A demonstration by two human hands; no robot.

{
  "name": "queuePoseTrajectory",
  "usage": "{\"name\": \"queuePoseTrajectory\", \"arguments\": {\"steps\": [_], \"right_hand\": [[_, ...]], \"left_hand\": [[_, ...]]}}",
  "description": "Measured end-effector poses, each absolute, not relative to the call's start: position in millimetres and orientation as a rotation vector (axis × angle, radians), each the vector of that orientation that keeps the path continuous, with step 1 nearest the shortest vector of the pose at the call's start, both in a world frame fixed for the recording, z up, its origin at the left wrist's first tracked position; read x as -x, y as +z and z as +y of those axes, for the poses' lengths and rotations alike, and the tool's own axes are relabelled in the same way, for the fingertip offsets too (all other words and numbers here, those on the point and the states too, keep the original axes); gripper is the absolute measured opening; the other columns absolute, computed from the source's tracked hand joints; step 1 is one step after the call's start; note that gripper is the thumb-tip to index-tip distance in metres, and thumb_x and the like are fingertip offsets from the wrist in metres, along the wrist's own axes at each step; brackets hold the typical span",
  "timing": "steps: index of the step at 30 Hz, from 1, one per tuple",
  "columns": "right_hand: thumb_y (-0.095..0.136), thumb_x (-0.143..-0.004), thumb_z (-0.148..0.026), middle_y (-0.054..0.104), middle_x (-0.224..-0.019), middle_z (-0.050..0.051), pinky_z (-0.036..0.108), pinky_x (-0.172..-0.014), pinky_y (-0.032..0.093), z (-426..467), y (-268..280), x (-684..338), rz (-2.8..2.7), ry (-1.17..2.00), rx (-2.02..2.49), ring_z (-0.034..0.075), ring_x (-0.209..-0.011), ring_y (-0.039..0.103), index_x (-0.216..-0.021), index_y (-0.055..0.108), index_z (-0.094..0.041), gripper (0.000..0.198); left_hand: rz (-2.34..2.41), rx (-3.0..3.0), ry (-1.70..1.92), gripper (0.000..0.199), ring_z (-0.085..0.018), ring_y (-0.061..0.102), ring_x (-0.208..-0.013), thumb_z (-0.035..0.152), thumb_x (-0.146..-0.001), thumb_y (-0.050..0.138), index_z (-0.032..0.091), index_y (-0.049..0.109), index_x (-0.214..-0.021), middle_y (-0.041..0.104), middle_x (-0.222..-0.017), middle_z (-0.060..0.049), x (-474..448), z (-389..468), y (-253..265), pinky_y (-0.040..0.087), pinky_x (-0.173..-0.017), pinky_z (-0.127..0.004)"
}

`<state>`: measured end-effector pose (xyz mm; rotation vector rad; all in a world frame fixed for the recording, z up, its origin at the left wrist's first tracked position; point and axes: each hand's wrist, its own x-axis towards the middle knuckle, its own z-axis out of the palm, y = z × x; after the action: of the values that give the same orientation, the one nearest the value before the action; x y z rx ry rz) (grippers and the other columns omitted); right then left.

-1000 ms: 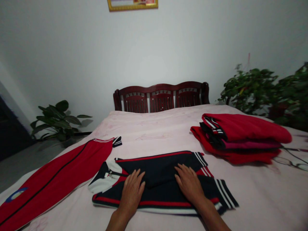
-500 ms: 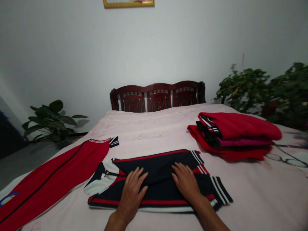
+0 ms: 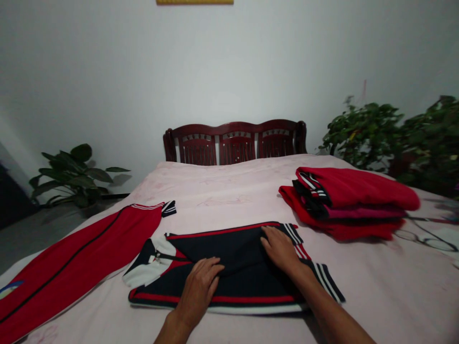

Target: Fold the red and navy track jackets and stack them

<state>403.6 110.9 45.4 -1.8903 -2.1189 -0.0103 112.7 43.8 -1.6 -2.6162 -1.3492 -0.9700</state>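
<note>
In front of me a navy track jacket (image 3: 247, 282) with red piping and a white collar lies folded on the bed, its collar to the left and its striped cuffs to the right. My left hand (image 3: 202, 282) rests on it near the zip, fingers stretched out. On its upper right part, close to the cuffs, lies my right hand (image 3: 279, 246), with the fingers extended and holding nothing. A red garment (image 3: 82, 258) with a black stripe and a striped cuff is spread out to the left of the jacket.
Folded red clothes (image 3: 358, 191) are stacked at the right, with glasses (image 3: 426, 239) beside them. The pink bedsheet (image 3: 222, 186) runs back to a dark wooden headboard (image 3: 236, 138). Leafy plants (image 3: 362, 129) stand at the right, another plant (image 3: 75, 177) at the left.
My right hand has slid away from me to the upper part of the jacket. My left hand has shifted slightly and stays on the cloth.
</note>
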Motion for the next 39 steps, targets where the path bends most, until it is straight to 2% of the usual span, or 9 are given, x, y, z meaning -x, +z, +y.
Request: {"name": "queuePoseTrajectory", "arguments": {"steps": [5,9,14,19,22,24,30,34,39], "right_hand": [[0.037,-0.097,-0.043,0.035,-0.157,0.009,0.053,-0.114,0.024,142.0,30.1,-432.4,-2.245,-0.108,2.101,0.034,-0.145,0.027,-0.149,0.039,-0.018,0.058],[0.032,-0.097,-0.046,0.030,-0.159,0.005,0.055,-0.114,0.024,150.3,13.0,-444.9,-2.259,-0.166,2.121,0.034,-0.145,0.024,-0.152,0.033,-0.020,0.062],[0.031,-0.096,-0.045,0.031,-0.159,0.005,0.054,-0.115,0.023,147.7,11.7,-441.9,-2.236,-0.189,2.132,0.033,-0.146,0.024,-0.152,0.033,-0.020,0.061],[0.031,-0.097,-0.044,0.031,-0.159,0.004,0.053,-0.115,0.023,144.3,15.9,-438.1,-2.220,-0.198,2.159,0.033,-0.146,0.024,-0.152,0.034,-0.021,0.059],[0.031,-0.098,-0.043,0.032,-0.159,0.004,0.052,-0.115,0.023,144.2,16.2,-437.1,-2.206,-0.211,2.171,0.033,-0.146,0.024,-0.152,0.034,-0.021,0.058],[0.032,-0.098,-0.043,0.033,-0.158,0.003,0.052,-0.115,0.023,144.5,15.9,-436.7,-2.200,-0.228,2.167,0.033,-0.145,0.025,-0.151,0.035,-0.021,0.058],[0.033,-0.098,-0.042,0.034,-0.158,0.003,0.051,-0.115,0.023,143.6,15.9,-436.1,-2.184,-0.226,2.159,0.032,-0.145,0.027,-0.151,0.036,-0.021,0.057],[0.033,-0.098,-0.042,0.034,-0.158,0.003,0.051,-0.115,0.023,142.9,17.1,-435.5,-2.173,-0.200,2.163,0.032,-0.145,0.027,-0.151,0.036,-0.022,0.057],[0.033,-0.097,-0.041,0.036,-0.157,0.003,0.051,-0.114,0.023,143.2,17.3,-435.4,-2.163,-0.209,2.149,0.032,-0.144,0.028,-0.150,0.038,-0.022,0.057]], "left_hand": [[-1.450,2.714,-0.957,0.034,-0.021,0.059,-0.123,0.013,-0.089,0.053,0.028,0.064,-0.118,0.065,-0.131,-0.005,-112.9,37.2,5.6,0.044,-0.110,-0.049],[-1.645,2.819,-1.025,0.027,-0.021,0.054,-0.128,0.027,-0.093,0.054,0.031,0.066,-0.117,0.062,-0.135,-0.002,-110.7,36.2,11.1,0.037,-0.115,-0.050],[-1.916,2.679,-1.181,0.032,-0.017,0.057,-0.125,0.032,-0.099,0.040,0.029,0.069,-0.112,0.066,-0.129,-0.002,-99.3,51.9,13.5,0.042,-0.111,-0.039],[-2.154,2.087,-0.623,0.039,-0.029,0.045,-0.136,0.028,-0.095,0.043,0.023,0.061,-0.129,0.055,-0.142,-0.011,-81.1,77.9,18.9,0.026,-0.116,-0.052],[-2.308,1.887,-0.264,0.049,-0.036,0.039,-0.139,0.039,-0.095,0.043,0.022,0.053,-0.139,0.048,-0.148,-0.017,-72.8,94.0,22.2,0.021,-0.114,-0.060],[-2.343,1.892,-0.149,0.054,-0.036,0.038,-0.140,0.046,-0.096,0.039,0.022,0.048,-0.144,0.044,-0.151,-0.020,-69.1,104.7,21.8,0.019,-0.113,-0.060],[-2.368,1.961,-0.095,0.060,-0.035,0.024,-0.147,0.054,-0.096,0.033,0.027,0.036,-0.150,0.030,-0.159,-0.018,-61.0,131.0,10.0,0.021,-0.112,-0.061],[-2.369,1.959,-0.100,0.062,-0.036,0.021,-0.148,0.056,-0.096,0.029,0.029,0.034,-0.151,0.029,-0.159,-0.017,-57.6,134.9,5.2,0.023,-0.110,-0.062],[-2.315,1.943,-0.111,0.058,-0.033,0.021,-0.148,0.050,-0.098,0.031,0.027,0.035,-0.151,0.030,-0.159,-0.017,-58.7,128.4,5.9,0.023,-0.112,-0.058]]}}
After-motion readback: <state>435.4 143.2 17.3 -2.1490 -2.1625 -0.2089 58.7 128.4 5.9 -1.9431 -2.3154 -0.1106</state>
